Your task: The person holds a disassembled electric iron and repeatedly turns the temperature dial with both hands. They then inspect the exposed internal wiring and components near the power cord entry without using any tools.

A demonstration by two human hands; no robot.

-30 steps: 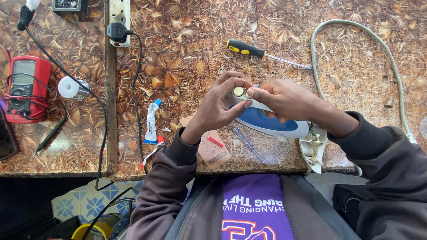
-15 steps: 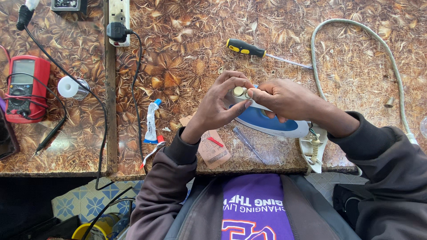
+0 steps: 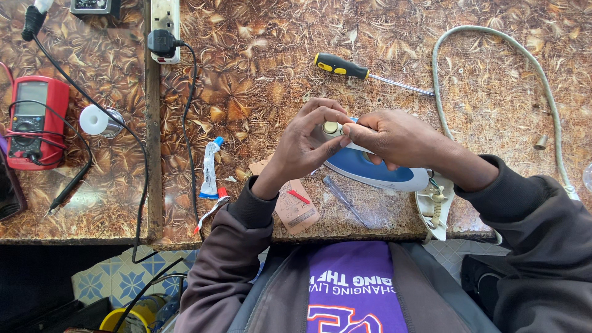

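the left hand point(image 3: 305, 145) and right hand point(image 3: 388, 137) are meeting over the front of a blue and white clothes iron point(image 3: 376, 169) that is lying on the brown patterned tabletop point(image 3: 259, 68), near its front edge. both hands are curling their fingertips around a small pale round knob point(image 3: 332, 128) at the iron's nose, pinching it between them. the iron's grey cord point(image 3: 493, 43) is looping away to the right. a yellow-handled screwdriver point(image 3: 364, 71) is lying just beyond the hands, a small tube point(image 3: 211, 169) is sitting to the left, and a red multimeter point(image 3: 34, 120) is resting well apart at the far left.
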